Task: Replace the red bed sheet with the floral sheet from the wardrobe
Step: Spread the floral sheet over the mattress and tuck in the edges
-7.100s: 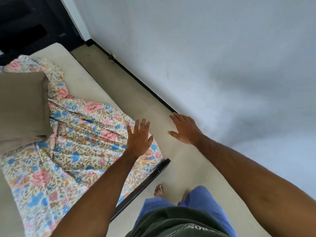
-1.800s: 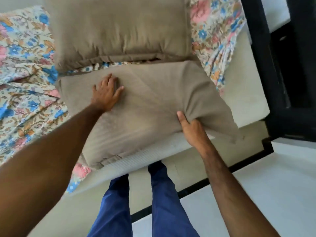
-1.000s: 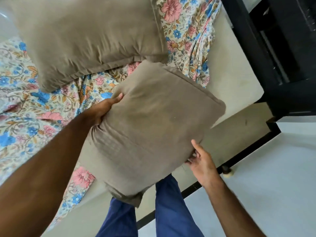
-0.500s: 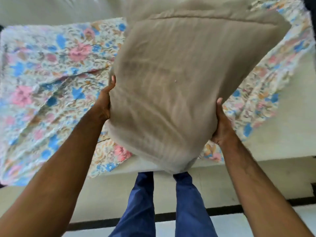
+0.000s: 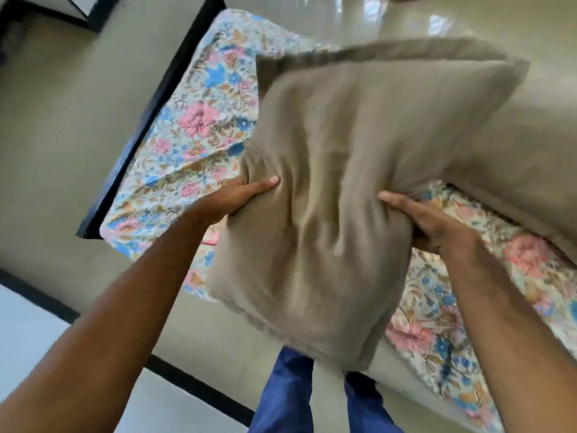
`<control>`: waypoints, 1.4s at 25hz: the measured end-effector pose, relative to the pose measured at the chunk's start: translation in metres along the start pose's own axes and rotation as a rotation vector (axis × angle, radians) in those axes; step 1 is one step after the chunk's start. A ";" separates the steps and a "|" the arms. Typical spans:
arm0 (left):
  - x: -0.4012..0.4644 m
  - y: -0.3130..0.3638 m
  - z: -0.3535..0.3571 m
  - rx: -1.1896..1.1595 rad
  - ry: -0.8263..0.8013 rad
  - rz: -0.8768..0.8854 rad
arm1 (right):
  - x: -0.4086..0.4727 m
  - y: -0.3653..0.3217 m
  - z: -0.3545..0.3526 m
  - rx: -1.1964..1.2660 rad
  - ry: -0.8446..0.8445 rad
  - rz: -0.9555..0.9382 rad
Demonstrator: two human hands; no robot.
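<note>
A tan pillow (image 5: pixel 337 182) hangs in the air above the bed, held between both hands. My left hand (image 5: pixel 231 198) grips its left edge with the thumb pressed into the cloth. My right hand (image 5: pixel 427 220) grips the right edge, fingers curled behind it. The floral sheet (image 5: pixel 193 142), pale with pink and blue flowers, lies wrinkled over the mattress beneath the pillow and runs on to the lower right. The pillow hides the middle of the sheet. No red sheet is in view.
A second tan pillow (image 5: pixel 527 170) lies on the bed at the right. The black bed frame (image 5: pixel 146 117) edges the mattress on the left. Beige floor (image 5: pixel 62 126) surrounds it, with a black skirting strip (image 5: pixel 199 385) by my blue trouser legs (image 5: pixel 287 398).
I have picked the pillow up off the bed with both hands and swung with it toward the foot of the bed; the view has turned, so the bed corner now shows at the left.
</note>
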State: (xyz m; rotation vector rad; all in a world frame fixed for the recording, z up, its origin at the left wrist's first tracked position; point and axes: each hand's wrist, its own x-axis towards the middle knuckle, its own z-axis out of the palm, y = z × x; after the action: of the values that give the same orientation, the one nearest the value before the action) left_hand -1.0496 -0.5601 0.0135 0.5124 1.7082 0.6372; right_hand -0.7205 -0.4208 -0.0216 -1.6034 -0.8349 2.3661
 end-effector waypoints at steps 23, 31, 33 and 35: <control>0.150 -0.094 -0.002 0.800 0.392 0.212 | 0.142 0.004 0.049 -0.378 0.213 0.031; 0.200 0.021 0.210 0.671 -0.078 0.440 | 0.070 0.013 -0.192 0.098 0.661 -0.096; 0.205 0.045 0.266 0.613 -0.099 0.419 | 0.061 0.019 -0.248 0.284 0.677 -0.107; 0.208 0.058 0.301 0.514 -0.119 0.378 | 0.057 0.021 -0.284 0.515 0.664 -0.142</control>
State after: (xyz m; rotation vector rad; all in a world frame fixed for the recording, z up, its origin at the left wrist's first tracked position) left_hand -0.8014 -0.3403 -0.1523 1.2327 1.6710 0.4115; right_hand -0.4856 -0.3132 -0.1550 -1.8206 -0.1743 1.5846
